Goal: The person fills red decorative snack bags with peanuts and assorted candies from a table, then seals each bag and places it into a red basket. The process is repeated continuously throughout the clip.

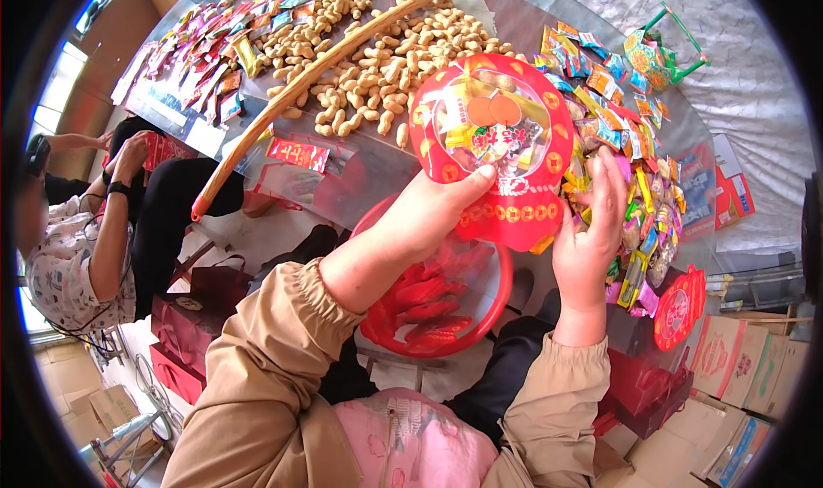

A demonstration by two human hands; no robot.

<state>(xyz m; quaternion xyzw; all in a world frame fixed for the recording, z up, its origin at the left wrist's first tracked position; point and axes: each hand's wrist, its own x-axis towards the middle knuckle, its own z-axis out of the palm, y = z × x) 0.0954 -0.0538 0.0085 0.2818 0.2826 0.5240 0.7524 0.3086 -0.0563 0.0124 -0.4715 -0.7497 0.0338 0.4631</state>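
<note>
My left hand [446,205] is closed on a red candy bag [518,209], its thumb lying across the front. The bag is round-topped with gold coin and ingot prints, and wrapped candies show through its clear window. At the bag's lower right edge is my right hand [591,239], thumb and bent index finger closed against the edge, the other fingers raised. Below, between my knees, a red basin [504,295] holds several red bags [429,304]. Beyond the held bag lie loose peanuts [369,85] on the clear-covered table [339,184].
A long wooden stick [317,72] lies beside the peanuts. Wrapped candies are heaped at far left [201,64] and right [634,145]. A green-handled patterned basket [649,58] stands at the far right. Another person [86,231] sits at left. Dark red gift bags [193,325] and cartons [746,359] flank me.
</note>
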